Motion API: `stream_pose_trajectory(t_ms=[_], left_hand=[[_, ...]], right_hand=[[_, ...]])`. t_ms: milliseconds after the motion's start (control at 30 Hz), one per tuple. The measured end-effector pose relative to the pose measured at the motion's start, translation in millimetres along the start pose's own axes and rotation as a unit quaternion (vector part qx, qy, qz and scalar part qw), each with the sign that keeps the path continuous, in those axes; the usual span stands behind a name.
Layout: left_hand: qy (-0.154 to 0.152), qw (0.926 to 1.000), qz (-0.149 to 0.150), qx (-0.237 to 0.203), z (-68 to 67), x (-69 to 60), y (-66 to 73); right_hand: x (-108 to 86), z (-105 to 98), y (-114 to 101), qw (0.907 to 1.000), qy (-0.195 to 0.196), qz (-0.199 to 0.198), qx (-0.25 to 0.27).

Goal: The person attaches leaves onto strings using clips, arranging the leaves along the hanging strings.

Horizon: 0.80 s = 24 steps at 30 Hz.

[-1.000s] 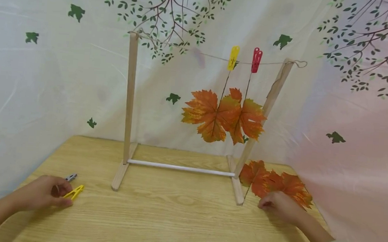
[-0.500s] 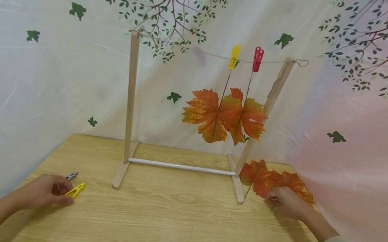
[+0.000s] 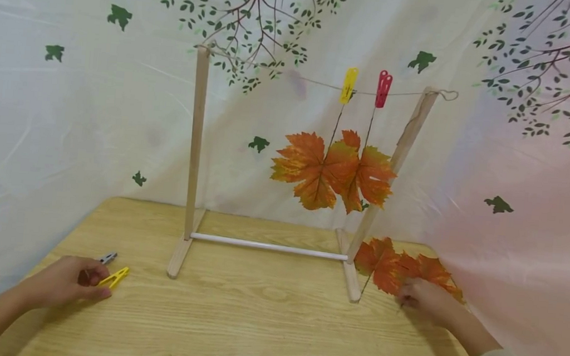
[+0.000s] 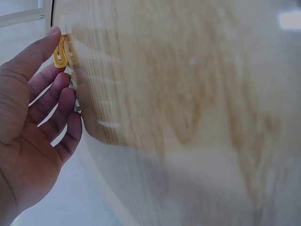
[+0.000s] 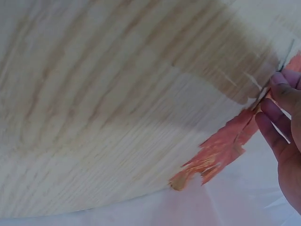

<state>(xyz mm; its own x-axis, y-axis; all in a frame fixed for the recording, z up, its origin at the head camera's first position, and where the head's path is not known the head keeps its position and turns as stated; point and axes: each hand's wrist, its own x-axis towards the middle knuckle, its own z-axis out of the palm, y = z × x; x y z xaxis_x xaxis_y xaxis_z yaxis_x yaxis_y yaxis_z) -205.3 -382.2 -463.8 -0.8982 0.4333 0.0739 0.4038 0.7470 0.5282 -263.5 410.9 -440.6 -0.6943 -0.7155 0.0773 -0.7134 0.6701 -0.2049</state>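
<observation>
My left hand (image 3: 60, 284) pinches a yellow clothespin (image 3: 115, 278) between thumb and index finger, low over the table's left side. In the left wrist view the same clothespin (image 4: 60, 52) sits by the thumb tip, the other fingers loosely bent. Just beyond that hand lies a grey clothespin (image 3: 108, 257). At the right, my right hand (image 3: 430, 302) pinches the thin dark stem of an orange artificial leaf (image 3: 431, 269). From the right wrist, the leaf (image 5: 223, 148) extends below the fingers and the stem (image 5: 288, 52) sticks out above the thumb. Another orange leaf (image 3: 376, 259) lies beside it.
A wooden stand with a left post (image 3: 196, 143), a right post (image 3: 414, 127) and a white crossbar (image 3: 269, 247) holds a string. From it hang two orange leaves, one by a yellow clothespin (image 3: 348, 86), one by a red clothespin (image 3: 383, 89). Printed fabric surrounds the wooden table (image 3: 233, 319).
My right hand has shifted slightly right over the leaf, and a stem end now shows below its fingertips. My left hand keeps the yellow clothespin almost still. The head view has shifted slightly.
</observation>
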Motion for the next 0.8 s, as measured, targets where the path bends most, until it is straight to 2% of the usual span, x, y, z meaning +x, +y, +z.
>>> stream_pose_trajectory(t_ms=[167, 267, 433, 500, 700, 800], left_hand=[[0.005, 1.0, -0.005, 0.0, 1.4, -0.3, 1.3], [0.007, 1.0, -0.003, -0.003, 2.5, -0.4, 1.0], [0.009, 0.9999, 0.001, -0.004, 3.0, 0.3, 0.8], [0.009, 1.0, 0.0, -0.004, 2.9, 0.5, 1.7], [0.008, 0.9999, -0.006, -0.002, 2.0, 0.3, 5.5], [0.014, 0.9998, -0.007, 0.012, 1.7, 1.1, 4.8]], right_hand=[[-1.0, 5, -1, 0.9991, 0.032, -0.028, -0.008], [-0.4, 6, -4, 0.9975, 0.051, -0.036, -0.032], [8.1, -1, -14, 0.9961, 0.077, -0.042, -0.005], [13.3, -7, -18, 0.9954, 0.089, -0.034, 0.008], [24.9, -22, -31, 0.992, 0.118, 0.024, -0.037], [29.5, -25, -37, 0.9897, 0.133, 0.028, -0.046]])
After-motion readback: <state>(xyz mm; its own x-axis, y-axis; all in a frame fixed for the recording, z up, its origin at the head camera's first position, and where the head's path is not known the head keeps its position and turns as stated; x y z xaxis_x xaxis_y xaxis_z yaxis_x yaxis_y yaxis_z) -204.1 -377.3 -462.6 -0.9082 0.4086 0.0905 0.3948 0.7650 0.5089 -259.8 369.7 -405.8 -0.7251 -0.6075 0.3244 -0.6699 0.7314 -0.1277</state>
